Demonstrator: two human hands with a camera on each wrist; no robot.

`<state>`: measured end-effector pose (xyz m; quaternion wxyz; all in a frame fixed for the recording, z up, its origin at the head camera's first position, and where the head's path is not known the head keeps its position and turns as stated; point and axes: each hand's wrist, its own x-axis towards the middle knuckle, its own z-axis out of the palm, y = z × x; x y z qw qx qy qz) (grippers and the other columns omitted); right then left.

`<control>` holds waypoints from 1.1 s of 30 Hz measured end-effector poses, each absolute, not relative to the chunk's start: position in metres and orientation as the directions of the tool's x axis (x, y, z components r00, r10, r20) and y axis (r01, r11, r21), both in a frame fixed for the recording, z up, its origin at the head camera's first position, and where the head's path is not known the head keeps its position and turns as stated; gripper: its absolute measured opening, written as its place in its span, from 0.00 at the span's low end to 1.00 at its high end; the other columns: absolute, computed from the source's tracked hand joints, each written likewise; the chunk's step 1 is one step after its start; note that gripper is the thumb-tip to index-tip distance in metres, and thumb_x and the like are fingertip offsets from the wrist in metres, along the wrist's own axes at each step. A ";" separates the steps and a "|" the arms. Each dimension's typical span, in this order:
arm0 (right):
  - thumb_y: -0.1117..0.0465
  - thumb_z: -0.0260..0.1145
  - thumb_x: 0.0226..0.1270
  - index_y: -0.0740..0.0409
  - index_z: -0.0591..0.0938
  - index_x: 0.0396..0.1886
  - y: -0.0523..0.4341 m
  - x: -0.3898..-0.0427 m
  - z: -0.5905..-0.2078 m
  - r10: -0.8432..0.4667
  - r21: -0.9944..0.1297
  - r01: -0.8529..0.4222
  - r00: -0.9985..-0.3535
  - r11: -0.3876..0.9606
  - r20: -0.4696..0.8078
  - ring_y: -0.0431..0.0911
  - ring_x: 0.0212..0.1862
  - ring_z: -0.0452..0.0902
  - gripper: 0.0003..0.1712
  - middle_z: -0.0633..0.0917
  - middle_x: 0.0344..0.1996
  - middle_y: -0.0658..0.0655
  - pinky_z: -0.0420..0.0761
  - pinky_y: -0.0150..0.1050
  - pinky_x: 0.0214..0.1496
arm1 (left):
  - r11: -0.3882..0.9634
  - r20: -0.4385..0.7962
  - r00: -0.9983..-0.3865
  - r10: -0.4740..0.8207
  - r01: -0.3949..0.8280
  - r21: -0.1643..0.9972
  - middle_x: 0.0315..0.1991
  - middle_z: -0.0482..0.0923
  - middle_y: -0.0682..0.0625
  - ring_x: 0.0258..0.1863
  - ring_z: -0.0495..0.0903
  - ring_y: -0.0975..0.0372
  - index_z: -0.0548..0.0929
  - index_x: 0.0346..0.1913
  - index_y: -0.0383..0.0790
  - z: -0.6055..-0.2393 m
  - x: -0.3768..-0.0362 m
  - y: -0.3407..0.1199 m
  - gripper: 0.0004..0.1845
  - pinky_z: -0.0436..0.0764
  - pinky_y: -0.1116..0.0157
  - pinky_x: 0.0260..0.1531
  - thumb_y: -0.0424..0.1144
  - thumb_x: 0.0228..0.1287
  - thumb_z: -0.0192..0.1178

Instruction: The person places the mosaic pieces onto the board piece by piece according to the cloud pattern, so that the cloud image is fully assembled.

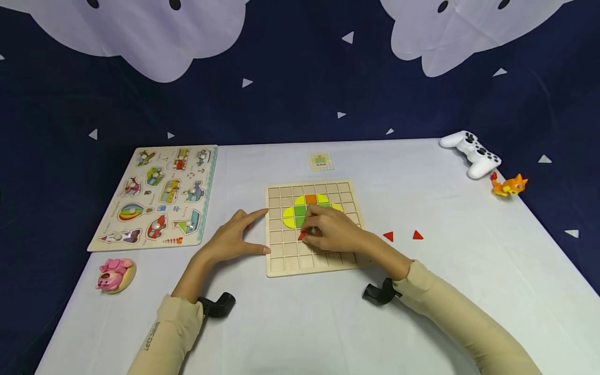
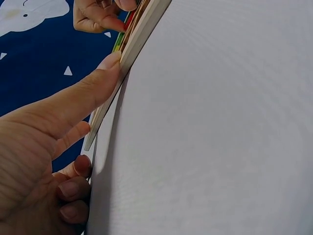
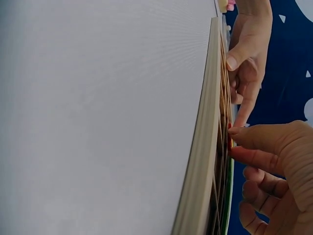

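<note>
Right hand (image 1: 330, 229) pinches red triangle (image 1: 302, 236) at the grid board (image 1: 276, 260) centre. Left hand (image 1: 233, 240), fingers spread, braces the board's left edge. Square the triangle to its cell first, then press flat.

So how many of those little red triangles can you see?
3: two loose red triangles on the table right of the grid board, and one pinched in the right hand's fingers over the board. Others may be hidden.
</note>
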<state>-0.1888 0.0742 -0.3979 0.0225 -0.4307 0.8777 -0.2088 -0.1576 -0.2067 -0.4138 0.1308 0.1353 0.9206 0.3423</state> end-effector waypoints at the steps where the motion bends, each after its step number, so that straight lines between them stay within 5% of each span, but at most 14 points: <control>1: 0.56 0.71 0.63 0.54 0.90 0.39 0.075 -0.189 -0.398 -0.762 -0.394 -0.742 -0.632 0.542 0.142 0.38 0.33 0.71 0.09 0.78 0.36 0.49 0.73 0.33 0.39 | 0.730 -0.150 -0.929 0.338 0.158 0.665 0.38 0.61 0.49 0.32 0.61 0.58 0.64 0.76 0.53 -0.414 -0.157 -0.207 0.52 0.62 0.61 0.33 0.56 0.46 0.77; 18: 0.61 0.73 0.60 0.57 0.89 0.43 0.131 -0.183 -0.383 -0.686 -0.434 -0.678 -0.708 0.594 0.168 0.43 0.34 0.71 0.11 0.79 0.37 0.52 0.72 0.38 0.39 | 0.733 -0.162 -0.927 0.339 0.152 0.663 0.38 0.61 0.48 0.31 0.60 0.58 0.63 0.76 0.52 -0.413 -0.157 -0.206 0.53 0.61 0.62 0.32 0.55 0.46 0.77; 33: 0.63 0.78 0.52 0.57 0.89 0.39 0.215 -0.174 -0.386 -0.598 -0.346 -0.619 -0.781 0.706 0.178 0.44 0.37 0.74 0.13 0.79 0.35 0.50 0.74 0.42 0.41 | 0.730 -0.162 -0.929 0.332 0.144 0.668 0.38 0.61 0.48 0.32 0.61 0.58 0.64 0.76 0.51 -0.412 -0.157 -0.205 0.53 0.62 0.61 0.34 0.55 0.46 0.77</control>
